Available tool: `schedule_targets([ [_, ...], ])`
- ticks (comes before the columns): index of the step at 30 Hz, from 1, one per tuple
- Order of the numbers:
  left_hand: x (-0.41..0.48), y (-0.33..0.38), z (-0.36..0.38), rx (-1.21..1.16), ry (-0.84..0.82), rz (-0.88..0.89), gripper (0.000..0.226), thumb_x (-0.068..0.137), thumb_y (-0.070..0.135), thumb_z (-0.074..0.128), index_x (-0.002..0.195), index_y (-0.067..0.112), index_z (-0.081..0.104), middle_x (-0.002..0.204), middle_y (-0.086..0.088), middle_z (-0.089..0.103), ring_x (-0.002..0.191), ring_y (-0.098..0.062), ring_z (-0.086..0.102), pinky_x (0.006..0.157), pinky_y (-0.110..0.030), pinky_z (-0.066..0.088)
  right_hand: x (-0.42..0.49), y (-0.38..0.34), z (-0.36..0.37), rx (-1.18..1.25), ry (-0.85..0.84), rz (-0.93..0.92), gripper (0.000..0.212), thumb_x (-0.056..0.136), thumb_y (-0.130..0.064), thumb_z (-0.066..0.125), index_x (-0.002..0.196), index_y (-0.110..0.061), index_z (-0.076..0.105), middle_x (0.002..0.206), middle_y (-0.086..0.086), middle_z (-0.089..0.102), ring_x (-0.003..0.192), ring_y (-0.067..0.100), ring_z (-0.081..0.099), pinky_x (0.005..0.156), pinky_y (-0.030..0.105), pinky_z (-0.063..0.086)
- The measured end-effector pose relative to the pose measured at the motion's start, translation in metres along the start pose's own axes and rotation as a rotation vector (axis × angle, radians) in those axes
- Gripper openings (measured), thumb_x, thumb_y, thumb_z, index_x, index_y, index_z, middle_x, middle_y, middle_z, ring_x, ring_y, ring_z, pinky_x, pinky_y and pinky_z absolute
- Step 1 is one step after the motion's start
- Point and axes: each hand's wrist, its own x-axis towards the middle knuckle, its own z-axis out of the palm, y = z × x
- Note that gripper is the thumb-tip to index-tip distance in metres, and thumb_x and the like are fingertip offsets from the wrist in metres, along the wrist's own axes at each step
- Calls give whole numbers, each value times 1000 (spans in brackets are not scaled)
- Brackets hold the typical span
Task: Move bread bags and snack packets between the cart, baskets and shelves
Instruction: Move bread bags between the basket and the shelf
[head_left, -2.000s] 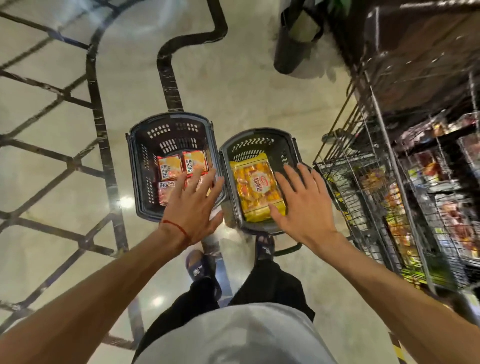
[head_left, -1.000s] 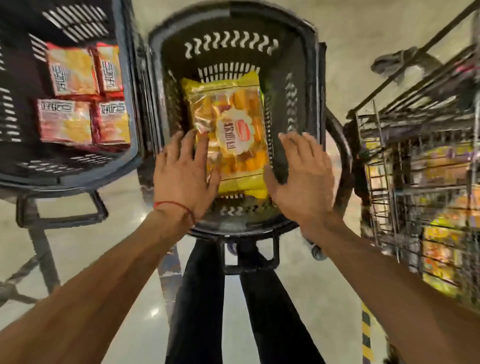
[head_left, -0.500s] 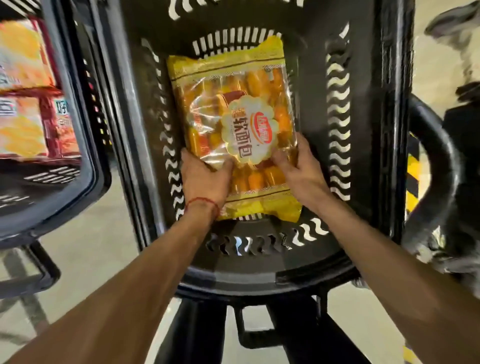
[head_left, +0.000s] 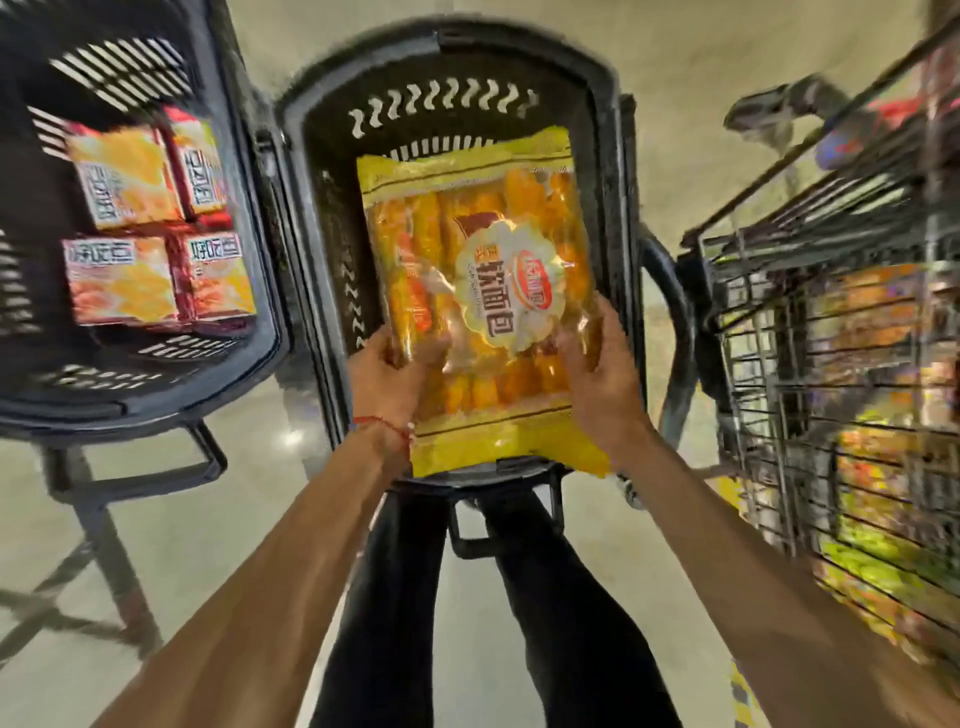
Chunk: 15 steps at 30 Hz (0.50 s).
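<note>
At ten o'clock in the view, the left basket (head_left: 156, 410) holds four snack packets (head_left: 156, 223) laid flat in two rows. In the centre, the left hand (head_left: 387, 371) grips the yellow bread bag (head_left: 483, 291) at its seven o'clock edge, fingers curled round it. The bag is over the middle basket (head_left: 615, 171), and its lower end overhangs the near rim. The right hand (head_left: 597, 374) holds the five o'clock edge in the same way. At three o'clock stands the wire cart (head_left: 831, 374), stocked with packets. The bag seems to be mid-transfer: it is picked up but not yet set down, and I cannot tell where it is going.
</note>
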Motion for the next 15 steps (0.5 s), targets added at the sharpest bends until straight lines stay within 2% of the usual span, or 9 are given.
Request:
schedule_targets([
  [2, -35, 21, -12, -14, -16, 22, 21, 80, 23, 88, 91, 19, 71, 68, 15, 66, 59, 5, 60, 62, -20, 52, -32, -28, -17, 22, 26, 26, 50, 106, -41, 52, 154, -29, 41, 139, -1, 62, 129, 16, 59, 110, 39, 50],
  [4, -72, 46, -27, -31, -50, 40, 26, 66, 37, 92, 83, 28, 74, 66, 16, 67, 66, -2, 62, 65, -25, 55, -66, -55, -36, 58, 35, 12, 45, 110, -27, 51, 153, -18, 41, 132, 8, 65, 121, 26, 63, 105, 30, 52],
  [5, -90, 57, -34, -17, -63, 53, 35, 59, 47, 89, 86, 29, 76, 68, 15, 69, 69, -7, 64, 67, -30, 56, -84, -69, -45, 86, 45, 0, 41, 111, -19, 51, 150, -16, 42, 126, 9, 67, 117, 28, 64, 103, 30, 54],
  [7, -120, 72, -48, -28, -92, 84, 51, 52, 53, 89, 93, 24, 75, 75, 6, 71, 75, -20, 68, 69, -38, 57, -119, -95, -61, 129, 68, 13, 37, 111, -16, 51, 147, -20, 43, 117, -10, 72, 113, 17, 67, 101, 42, 56],
  [9, -159, 98, -59, -61, -125, 105, 29, 63, 34, 92, 85, 27, 73, 80, 2, 73, 85, -27, 67, 76, -48, 57, -152, -115, -76, 173, 67, 7, 32, 111, -23, 51, 143, -26, 46, 116, -14, 74, 114, 12, 69, 97, 47, 58],
  [10, -173, 104, -63, -74, -145, 92, 28, 71, 20, 90, 87, 26, 68, 83, 1, 72, 86, -27, 65, 79, -49, 54, -166, -121, -84, 189, 71, 9, 34, 111, -26, 52, 144, -25, 47, 123, -11, 72, 115, 12, 68, 97, 45, 58],
  [12, -203, 117, -71, -56, -154, 83, 43, 82, 7, 84, 101, 21, 48, 94, -1, 64, 84, -21, 63, 79, -42, 52, -190, -128, -99, 195, 75, 13, 43, 109, -32, 56, 150, -25, 46, 135, -6, 65, 116, 8, 65, 97, 41, 57],
  [15, -241, 128, -81, -42, -180, 89, 65, 81, 10, 83, 120, 18, 32, 104, -1, 61, 91, -18, 64, 80, -35, 52, -221, -137, -122, 196, 59, -7, 54, 106, -40, 60, 155, -26, 43, 146, -6, 59, 135, 11, 57, 112, 48, 50],
])
